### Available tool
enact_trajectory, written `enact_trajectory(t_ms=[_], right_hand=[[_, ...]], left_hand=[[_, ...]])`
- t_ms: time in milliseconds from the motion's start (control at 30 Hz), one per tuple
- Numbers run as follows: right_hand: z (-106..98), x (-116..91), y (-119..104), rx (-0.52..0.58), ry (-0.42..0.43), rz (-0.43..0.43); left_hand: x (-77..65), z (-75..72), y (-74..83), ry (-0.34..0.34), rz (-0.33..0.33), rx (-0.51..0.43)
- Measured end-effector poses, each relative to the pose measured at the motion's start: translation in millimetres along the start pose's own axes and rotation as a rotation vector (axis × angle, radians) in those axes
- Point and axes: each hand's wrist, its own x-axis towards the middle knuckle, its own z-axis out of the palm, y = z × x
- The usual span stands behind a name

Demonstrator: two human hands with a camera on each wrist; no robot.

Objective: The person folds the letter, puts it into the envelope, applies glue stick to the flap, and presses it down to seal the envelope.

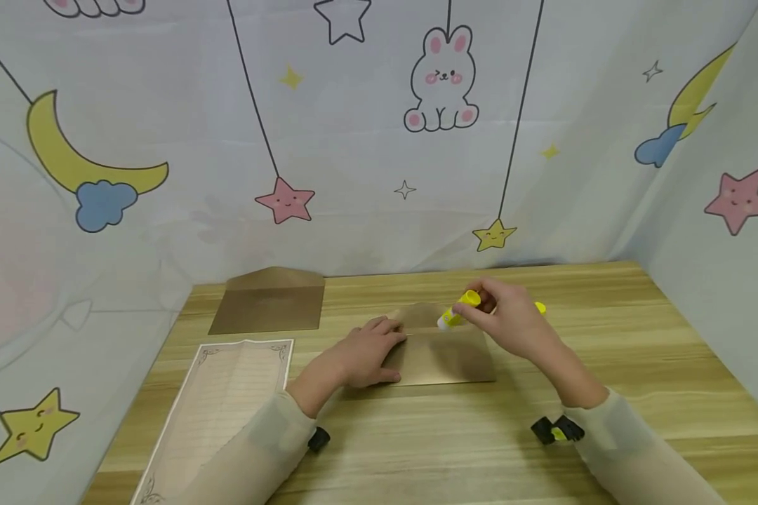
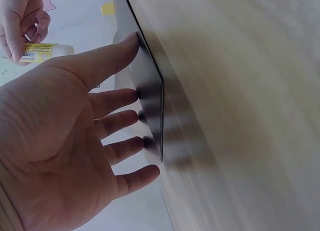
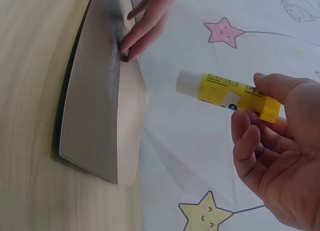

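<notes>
While left grip (image 1: 368, 354) part-hides envelope (image 1: 445, 359) | right grip (image 1: 508, 319) pinches glue stick (image 3: 225, 93)

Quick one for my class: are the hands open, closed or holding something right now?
Left hand: open, resting on the nearer envelope.
Right hand: holding the yellow glue stick.

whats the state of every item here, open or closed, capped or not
yellow cylindrical glue stick, uncapped, held in the right grip
small yellow cap, off the glue stick, partly hidden
gold-brown paper envelope, flap open, touched by the left grip
second brown paper envelope, flap open
cream rectangular bordered paper sheet, unfolded, partly hidden
</notes>
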Motion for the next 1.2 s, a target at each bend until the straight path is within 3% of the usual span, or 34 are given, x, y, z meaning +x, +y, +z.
enact_trajectory(t_ms=[233, 333, 400, 633, 767, 900, 1033, 1200], right_hand=[[-4.3, 1.5, 1.5, 0.215, 0.020, 0.115], [-5.7, 3.2, 1.5, 0.354, 0.019, 0.162], [-6.0, 4.7, 1.1, 0.454, 0.023, 0.192], [1.3, 10.1, -4.7, 0.770, 0.029, 0.256], [12.4, 12.8, -10.2, 0.913, 0.002, 0.301], [25.1, 14.7, -18.3, 1.047, -0.026, 0.341], [36.5, 16.0, -23.9, 1.145, -0.033, 0.379], [45.0, 15.8, -28.0, 1.221, -0.038, 0.405]], left_hand=[[-0.4, -1.4, -6.3, 0.123, 0.039, -0.055], [0.8, -7.0, -6.9, 0.214, 0.040, -0.158], [1.5, -11.0, -5.3, 0.284, 0.027, -0.257], [2.7, -21.6, 10.1, 0.472, -0.075, -0.743], [6.4, -23.7, 21.1, 0.534, -0.127, -0.983], [11.2, -25.6, 31.5, 0.557, -0.134, -1.228], [15.5, -27.1, 38.2, 0.576, -0.150, -1.405], [20.9, -27.6, 42.2, 0.636, -0.161, -1.539]])
